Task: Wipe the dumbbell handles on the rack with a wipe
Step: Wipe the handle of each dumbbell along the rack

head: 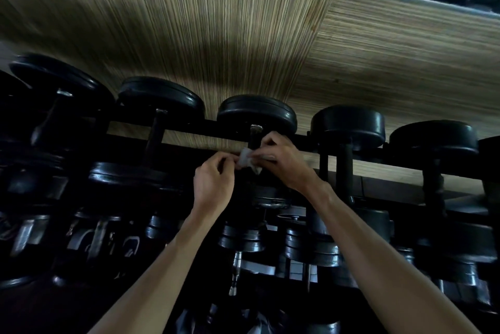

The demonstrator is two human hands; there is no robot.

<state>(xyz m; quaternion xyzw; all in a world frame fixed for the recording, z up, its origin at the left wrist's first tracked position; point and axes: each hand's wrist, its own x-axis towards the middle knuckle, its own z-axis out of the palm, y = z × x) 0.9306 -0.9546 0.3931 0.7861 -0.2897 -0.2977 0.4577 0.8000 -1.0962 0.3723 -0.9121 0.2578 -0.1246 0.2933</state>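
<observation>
A small white wipe (pixel 246 159) sits against the dark handle (pixel 253 136) of the middle dumbbell on the rack's upper row. My left hand (pixel 215 181) pinches the wipe's left edge with curled fingers. My right hand (pixel 281 162) grips its right side, fingers curled around the handle area. The dumbbell's black round head (pixel 257 113) rises just beyond my hands. Most of the handle below the wipe is hidden by my hands.
Other black dumbbells (pixel 348 124) stand in a row left and right on the dark rack rail (pixel 189 133). A lower row of smaller dumbbells with chrome handles (pixel 238 260) fills the space beneath. A striped wood-look wall (pixel 243 36) stands behind, with a mirror edge at top right.
</observation>
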